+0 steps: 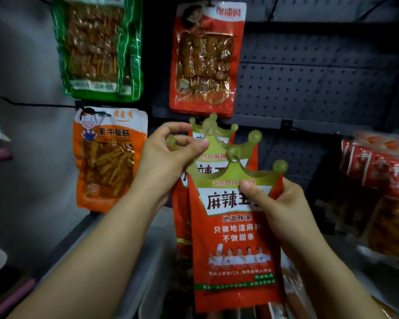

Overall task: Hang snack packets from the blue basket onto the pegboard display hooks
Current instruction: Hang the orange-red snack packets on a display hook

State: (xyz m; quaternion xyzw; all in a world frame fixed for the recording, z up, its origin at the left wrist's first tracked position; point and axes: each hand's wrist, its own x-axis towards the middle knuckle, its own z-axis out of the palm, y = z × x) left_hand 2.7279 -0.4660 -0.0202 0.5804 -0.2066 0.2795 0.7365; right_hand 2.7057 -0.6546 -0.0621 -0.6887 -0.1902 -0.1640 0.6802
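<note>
- The front red packet (236,245), nearest the camera, is gripped by the right hand (283,206): the thumb is pressed on its face just below the gold crown-shaped top, the fingers are curled behind its right edge.
- On this packet large dark characters 麻辣王 are printed on a white panel, with 地道辣条, 只做地道麻 and 不做甜条 in white below, above a row of figures in chef's whites; part of the writing is hidden by the thumb.
- The crown top of a second red packet (217,146) behind it is pinched between thumb and curled fingers of the left hand (168,155); a third crown top (213,125) is seen just behind, close to the dark pegboard (309,77).
- Whether any crown is already on a hook cannot be told.
- An orange packet (108,157) marked 素牛板筋, with a cartoon face, is hung to the left.
- Above, a green packet (97,47) and a red skewer packet (204,58) are hung; their writing is blurred.
- Red packets (378,176) are stacked at the right.
</note>
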